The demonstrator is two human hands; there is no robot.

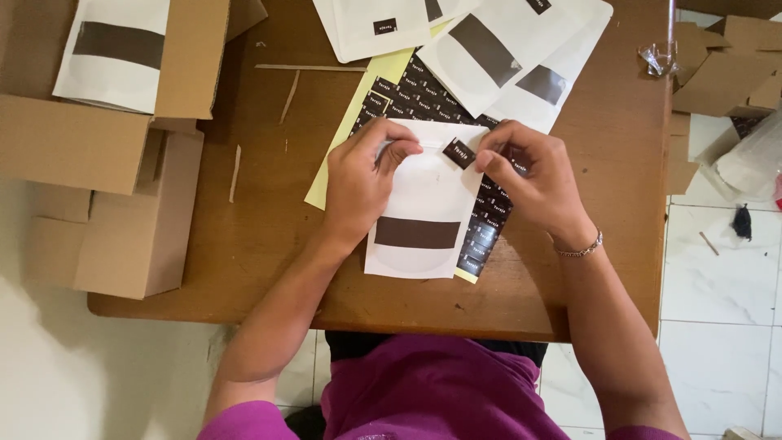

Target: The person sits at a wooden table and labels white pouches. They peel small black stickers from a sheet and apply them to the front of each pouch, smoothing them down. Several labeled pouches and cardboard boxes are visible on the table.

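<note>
View: from above, looking down at a person in a magenta shirt (pixel 423 391) working at a brown wooden tabletop (pixel 261 220).
Left hand (pixel 358 183): rests on the upper left of a white pouch (pixel 428 191), fingers curled, thumb and forefinger pinching the pouch's top edge and holding it flat.
Right hand (pixel 533 179): fingertips pinch a small dark sticker (pixel 459 152), held tilted at the top of the pouch, touching or just above its surface; I cannot tell which.
Pouch: lies flat near the middle of the tabletop, between the hands, with a dark band across its lower half.
Sticker sheet (pixel 407 94): a yellow-backed sheet of small dark stickers, lying slantwise under the pouch and under the right hand.
More pouches (pixel 489 49): a loose overlapping heap at the far edge of the tabletop, partly covering the sheet.
Boxes (pixel 122 204): open cardboard boxes on the left; one holds another white pouch (pixel 114 49) with a dark band.
Right side: cardboard scraps (pixel 721 73) on a white tiled floor (pixel 717 277).
Wrist: a thin bracelet (pixel 580 248) on the right wrist.
</note>
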